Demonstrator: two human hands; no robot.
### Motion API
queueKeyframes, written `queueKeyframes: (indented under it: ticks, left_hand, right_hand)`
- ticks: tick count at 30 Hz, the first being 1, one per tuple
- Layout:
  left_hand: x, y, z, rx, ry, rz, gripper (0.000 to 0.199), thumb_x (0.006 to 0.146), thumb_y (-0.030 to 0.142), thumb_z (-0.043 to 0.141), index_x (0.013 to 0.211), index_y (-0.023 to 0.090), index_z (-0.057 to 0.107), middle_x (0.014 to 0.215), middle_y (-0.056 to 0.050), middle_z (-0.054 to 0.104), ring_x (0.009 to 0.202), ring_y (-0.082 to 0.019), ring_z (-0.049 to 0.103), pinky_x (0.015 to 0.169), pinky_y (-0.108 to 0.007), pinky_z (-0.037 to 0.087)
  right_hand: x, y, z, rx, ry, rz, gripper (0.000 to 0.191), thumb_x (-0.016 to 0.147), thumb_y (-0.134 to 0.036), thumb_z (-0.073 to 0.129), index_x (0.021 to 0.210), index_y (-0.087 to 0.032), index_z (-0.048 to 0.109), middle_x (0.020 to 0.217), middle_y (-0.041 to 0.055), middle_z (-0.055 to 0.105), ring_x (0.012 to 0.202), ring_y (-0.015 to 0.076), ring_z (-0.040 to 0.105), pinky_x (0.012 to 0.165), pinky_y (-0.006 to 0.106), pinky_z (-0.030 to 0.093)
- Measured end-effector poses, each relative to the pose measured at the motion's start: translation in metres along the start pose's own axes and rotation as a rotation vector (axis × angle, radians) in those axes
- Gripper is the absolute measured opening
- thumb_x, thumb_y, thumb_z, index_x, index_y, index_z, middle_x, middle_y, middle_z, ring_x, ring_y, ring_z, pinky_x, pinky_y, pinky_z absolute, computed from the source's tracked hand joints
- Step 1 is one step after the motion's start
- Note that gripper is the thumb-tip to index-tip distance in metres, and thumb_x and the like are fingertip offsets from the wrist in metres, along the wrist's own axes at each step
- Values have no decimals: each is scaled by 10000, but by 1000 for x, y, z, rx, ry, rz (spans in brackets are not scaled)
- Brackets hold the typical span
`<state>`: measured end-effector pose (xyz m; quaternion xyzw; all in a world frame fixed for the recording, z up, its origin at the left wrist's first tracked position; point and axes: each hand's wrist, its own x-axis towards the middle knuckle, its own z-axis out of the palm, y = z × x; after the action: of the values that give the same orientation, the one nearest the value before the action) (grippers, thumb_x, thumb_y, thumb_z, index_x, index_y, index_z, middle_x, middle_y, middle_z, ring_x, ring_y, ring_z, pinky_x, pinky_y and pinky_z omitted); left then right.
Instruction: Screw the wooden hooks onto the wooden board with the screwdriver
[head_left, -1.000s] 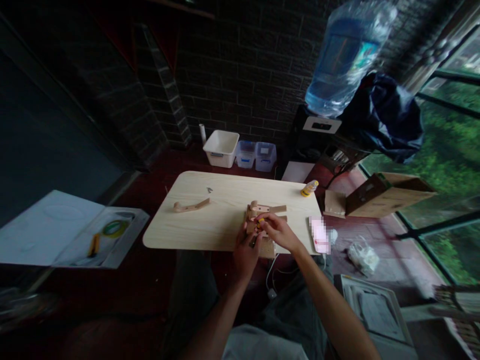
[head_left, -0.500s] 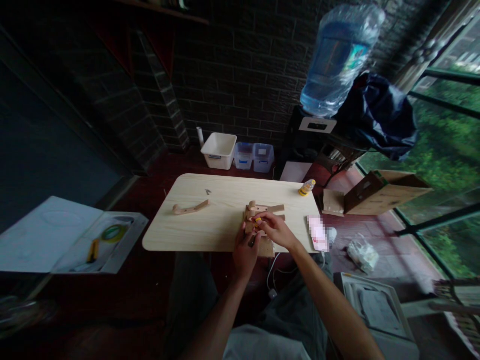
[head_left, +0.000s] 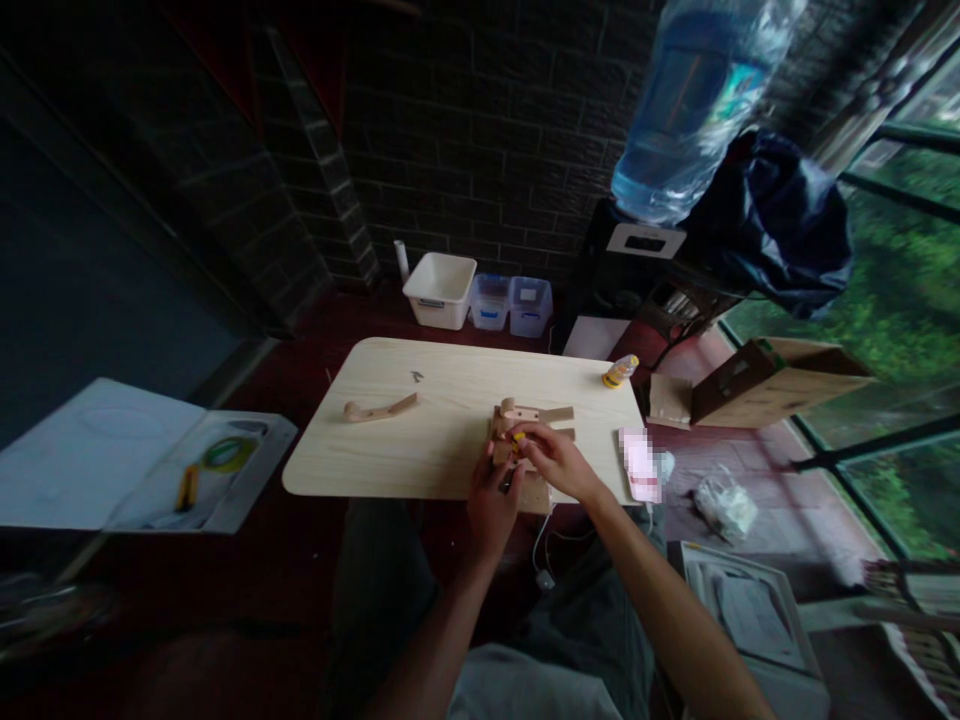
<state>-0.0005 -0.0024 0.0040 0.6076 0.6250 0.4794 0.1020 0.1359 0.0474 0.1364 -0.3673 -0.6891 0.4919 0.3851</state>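
The wooden assembly (head_left: 523, 412) lay on the right half of the table (head_left: 442, 450), near the worker. The right hand (head_left: 551, 458) pinched a small yellow piece (head_left: 518, 440) over it; the left hand (head_left: 491, 505) lay alongside, presumably bracing. Whether its fingers gripped, I could not tell. Compared with half a second earlier, positions were practically unchanged.

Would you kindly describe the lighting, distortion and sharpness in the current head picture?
Head view: the window is bright, the brick wall dark; head view: glare streaks the water bottle, which leans, probably from wide-angle distortion; head view: the yellow piece in the right hand looks blurred.
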Motion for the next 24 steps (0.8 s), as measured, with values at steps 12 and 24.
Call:
queueKeyframes:
  ticks: [12,24]
  left_hand:
    - [3,4,-6,-28,5,10,249,947,401,660,1152,286,743,1490,-81,588,1350,-279,588,1073,-456,559]
    - [2,6,-6,7,2,-21,241,933,382,692,1130,268,772,1457,-115,614,1322,-310,612,1062,-476,554]
  right_hand:
    - [-5,8,13,-142,115,-63,304,1023,-399,558,1246,-227,674,1274,106,709,1182,236,672,969,375,576]
    - [24,-65,-19,-1007,-378,-103,243,1036,-248,552,1262,-186,615,1168,128,731,1093,238,706,936,332,538]
